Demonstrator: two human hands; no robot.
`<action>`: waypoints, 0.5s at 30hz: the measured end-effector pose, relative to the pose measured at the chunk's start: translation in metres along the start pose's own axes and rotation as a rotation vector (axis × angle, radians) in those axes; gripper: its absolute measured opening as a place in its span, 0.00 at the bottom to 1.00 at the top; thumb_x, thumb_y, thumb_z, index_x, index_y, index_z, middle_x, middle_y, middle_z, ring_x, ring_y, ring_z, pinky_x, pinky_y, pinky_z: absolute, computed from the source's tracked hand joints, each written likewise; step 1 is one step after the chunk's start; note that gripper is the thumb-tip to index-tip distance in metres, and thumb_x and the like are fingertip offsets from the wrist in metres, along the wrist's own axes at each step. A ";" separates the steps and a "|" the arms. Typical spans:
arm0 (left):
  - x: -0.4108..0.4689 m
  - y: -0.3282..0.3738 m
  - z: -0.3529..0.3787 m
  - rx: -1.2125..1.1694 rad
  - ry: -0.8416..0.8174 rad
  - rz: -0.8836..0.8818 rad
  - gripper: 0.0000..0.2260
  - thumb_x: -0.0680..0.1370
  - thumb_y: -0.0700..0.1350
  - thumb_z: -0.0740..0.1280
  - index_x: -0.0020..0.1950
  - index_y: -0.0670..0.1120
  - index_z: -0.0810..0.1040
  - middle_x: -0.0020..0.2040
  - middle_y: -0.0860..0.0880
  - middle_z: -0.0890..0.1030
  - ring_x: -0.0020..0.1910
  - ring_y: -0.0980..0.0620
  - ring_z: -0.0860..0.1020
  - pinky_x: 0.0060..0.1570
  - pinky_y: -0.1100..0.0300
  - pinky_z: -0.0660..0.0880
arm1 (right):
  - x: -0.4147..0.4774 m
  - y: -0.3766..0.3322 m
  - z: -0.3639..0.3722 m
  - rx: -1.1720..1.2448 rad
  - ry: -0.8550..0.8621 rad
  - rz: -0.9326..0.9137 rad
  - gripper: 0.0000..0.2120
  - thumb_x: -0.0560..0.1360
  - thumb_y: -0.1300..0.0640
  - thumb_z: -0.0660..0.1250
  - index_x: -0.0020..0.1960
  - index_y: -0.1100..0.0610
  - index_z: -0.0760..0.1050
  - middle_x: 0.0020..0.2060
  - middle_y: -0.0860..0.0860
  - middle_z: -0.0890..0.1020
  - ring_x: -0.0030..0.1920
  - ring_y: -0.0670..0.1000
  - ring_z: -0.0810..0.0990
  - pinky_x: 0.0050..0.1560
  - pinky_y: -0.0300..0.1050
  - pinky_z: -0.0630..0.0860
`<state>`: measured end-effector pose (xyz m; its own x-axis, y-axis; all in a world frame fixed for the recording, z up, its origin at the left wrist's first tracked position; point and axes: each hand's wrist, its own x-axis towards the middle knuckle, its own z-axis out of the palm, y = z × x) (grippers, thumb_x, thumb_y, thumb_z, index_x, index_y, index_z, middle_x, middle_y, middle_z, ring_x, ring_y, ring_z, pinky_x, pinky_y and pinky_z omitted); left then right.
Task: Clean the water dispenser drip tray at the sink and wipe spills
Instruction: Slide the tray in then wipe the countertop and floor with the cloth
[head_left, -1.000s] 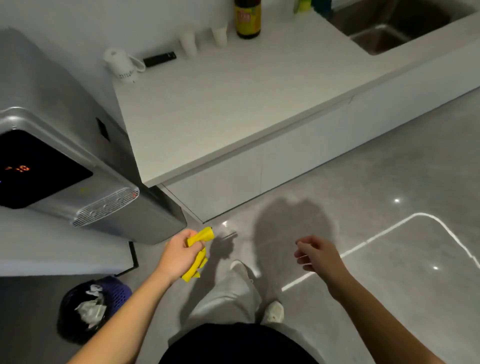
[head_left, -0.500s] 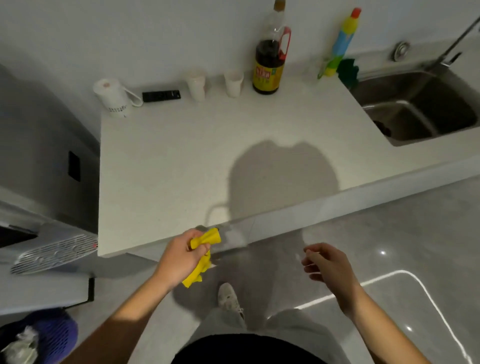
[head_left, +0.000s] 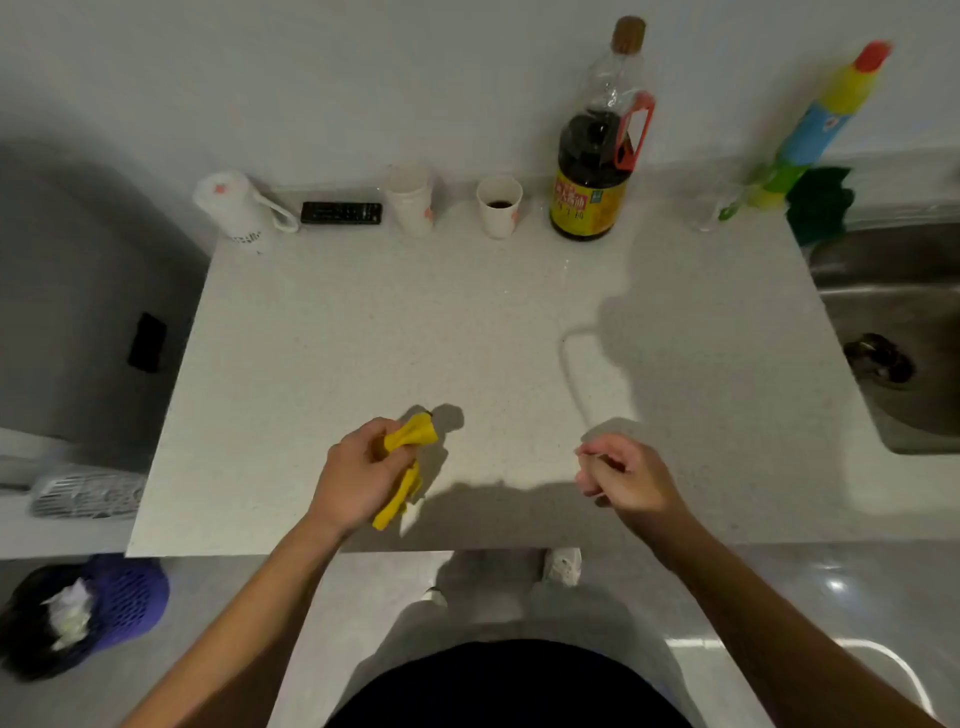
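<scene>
My left hand (head_left: 358, 475) grips a crumpled yellow cloth (head_left: 410, 436), held just above the white counter (head_left: 467, 338) near its front edge. One end of the cloth hangs down below my fist. My right hand (head_left: 626, 475) hovers to the right over the counter, fingers loosely curled with nothing in them. The steel sink (head_left: 898, 332) lies at the right edge. The water dispenser's drip tray grille (head_left: 85, 493) shows at the far left, below counter level.
Along the back wall stand a white jug (head_left: 234, 208), a black remote (head_left: 341, 213), two paper cups (head_left: 498, 205), a dark sauce bottle (head_left: 592, 171), a detergent bottle (head_left: 810, 130) and a green scourer (head_left: 821, 200). A purple waste bin (head_left: 88, 608) sits on the floor at left.
The view has swung from the dispenser and floor up to face the counter squarely. Both hands now sit over the counter's front part instead of below its edge. The cloth stays in my left hand.
</scene>
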<state>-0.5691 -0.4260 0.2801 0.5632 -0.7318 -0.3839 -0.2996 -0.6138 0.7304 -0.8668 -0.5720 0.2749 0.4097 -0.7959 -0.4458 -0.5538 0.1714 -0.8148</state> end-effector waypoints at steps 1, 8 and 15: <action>0.007 0.007 0.003 0.031 0.016 -0.001 0.09 0.73 0.55 0.70 0.52 0.60 0.83 0.40 0.56 0.86 0.41 0.53 0.85 0.46 0.51 0.82 | 0.015 0.001 -0.009 -0.055 -0.023 -0.035 0.03 0.81 0.57 0.68 0.53 0.51 0.81 0.42 0.49 0.85 0.42 0.49 0.84 0.44 0.43 0.80; 0.051 0.032 0.018 0.371 0.088 0.151 0.15 0.79 0.53 0.70 0.66 0.55 0.79 0.55 0.50 0.84 0.52 0.45 0.81 0.51 0.50 0.78 | 0.091 0.006 -0.031 -0.361 -0.070 -0.142 0.09 0.77 0.52 0.72 0.50 0.53 0.73 0.38 0.47 0.75 0.38 0.49 0.75 0.40 0.46 0.72; 0.068 0.019 0.039 0.462 -0.041 0.247 0.20 0.81 0.52 0.68 0.74 0.53 0.76 0.64 0.45 0.79 0.59 0.42 0.80 0.56 0.51 0.77 | 0.107 0.012 -0.013 -0.555 -0.055 -0.066 0.15 0.73 0.50 0.75 0.55 0.51 0.73 0.45 0.49 0.75 0.43 0.51 0.77 0.43 0.46 0.74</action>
<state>-0.5670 -0.4992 0.2458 0.4055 -0.8763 -0.2602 -0.7331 -0.4818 0.4801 -0.8393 -0.6623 0.2219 0.4854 -0.7605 -0.4314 -0.8180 -0.2207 -0.5312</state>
